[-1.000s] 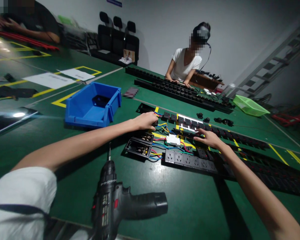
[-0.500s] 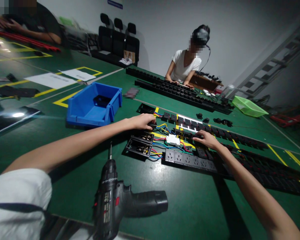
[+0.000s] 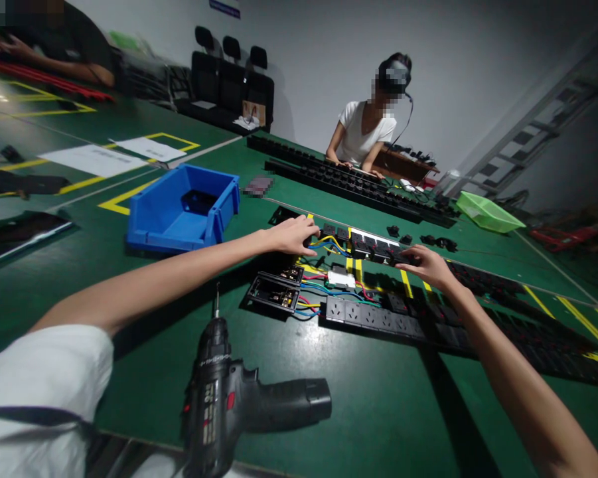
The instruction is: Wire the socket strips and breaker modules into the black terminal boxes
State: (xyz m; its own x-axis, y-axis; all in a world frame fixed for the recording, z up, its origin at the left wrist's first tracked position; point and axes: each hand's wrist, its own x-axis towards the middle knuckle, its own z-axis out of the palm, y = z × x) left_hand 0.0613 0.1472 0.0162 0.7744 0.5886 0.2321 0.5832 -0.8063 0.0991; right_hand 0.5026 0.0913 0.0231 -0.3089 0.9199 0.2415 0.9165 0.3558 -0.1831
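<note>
A long black power strip lies across the workbench, held in both my hands. My left hand is closed over its left end, where yellow and blue wires come out; the end piece is mostly hidden under the fingers. My right hand grips the strip farther along, thumb on the near side. Nearer to me lies another socket strip, wired to an open black end box with brass contacts inside. Between the strips sits a white module with red and blue wires.
A cordless drill lies in front of me, bit pointing away. The blue bin, holding a black part, stands left of my left hand. Across the green bench are more black strips, a green basket and a co-worker.
Both hands have moved the held power strip away from me, toward the back of the bench. A wider gap now separates it from the white module and the near strip.
</note>
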